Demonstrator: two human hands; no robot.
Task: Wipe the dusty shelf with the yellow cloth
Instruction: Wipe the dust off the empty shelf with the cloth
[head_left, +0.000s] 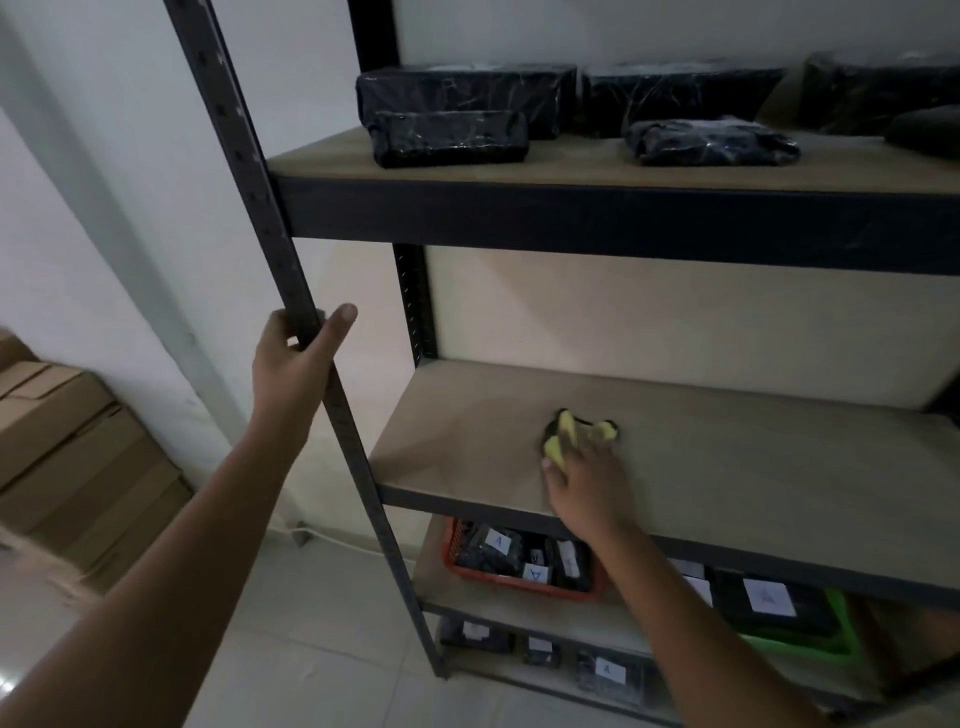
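Observation:
The middle shelf board (753, 467) is pale wood on a dark metal rack. A bunched yellow cloth (563, 434) lies on the left part of that board. My right hand (584, 480) presses down on the cloth, fingers over it, so most of the cloth is hidden. My left hand (298, 356) is wrapped around the rack's front left upright post (260, 187), well left of the cloth.
Black wrapped parcels (452, 117) sit on the upper shelf. Below, a red basket (519, 571) and a green basket (795, 631) hold labelled black packs. Cardboard boxes (67, 452) are stacked at left against the white wall. Pale tiled floor lies below.

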